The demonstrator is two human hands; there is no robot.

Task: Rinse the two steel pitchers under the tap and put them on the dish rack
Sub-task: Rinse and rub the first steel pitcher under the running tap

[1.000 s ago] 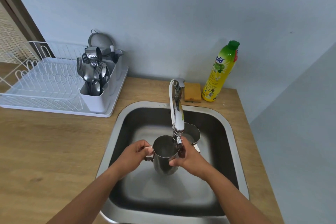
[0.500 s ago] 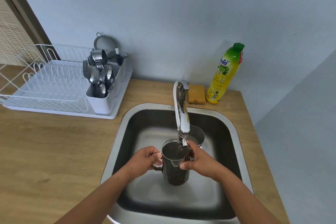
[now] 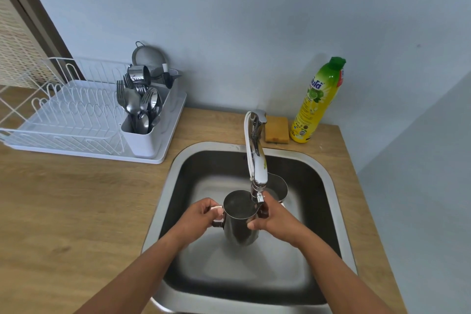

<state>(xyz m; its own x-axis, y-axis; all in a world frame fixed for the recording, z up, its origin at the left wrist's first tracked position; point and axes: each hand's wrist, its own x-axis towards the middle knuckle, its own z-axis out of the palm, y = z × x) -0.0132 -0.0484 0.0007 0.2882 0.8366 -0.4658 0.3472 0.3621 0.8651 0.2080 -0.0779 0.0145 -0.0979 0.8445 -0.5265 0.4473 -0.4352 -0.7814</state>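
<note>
A steel pitcher (image 3: 238,222) is held upright over the sink (image 3: 175,186), its mouth right under the tap spout (image 3: 256,173). My left hand (image 3: 201,216) grips its handle on the left side. My right hand (image 3: 271,220) wraps its fingers around the pitcher's right wall. The second steel pitcher (image 3: 279,187) stands in the sink behind the tap, partly hidden by the spout. The white dish rack (image 3: 63,120) sits on the counter to the far left.
A cutlery holder (image 3: 142,132) full of forks and spoons stands at the rack's right end, with a steel cup and strainer behind. A yellow sponge (image 3: 276,130) and a dish soap bottle (image 3: 318,102) stand behind the sink by the wall. Wooden counter (image 3: 76,211) lies to the left.
Both hands keep hold of the pitcher under the spout; it sits slightly lower and more upright than a second ago. The view has shifted a little.
</note>
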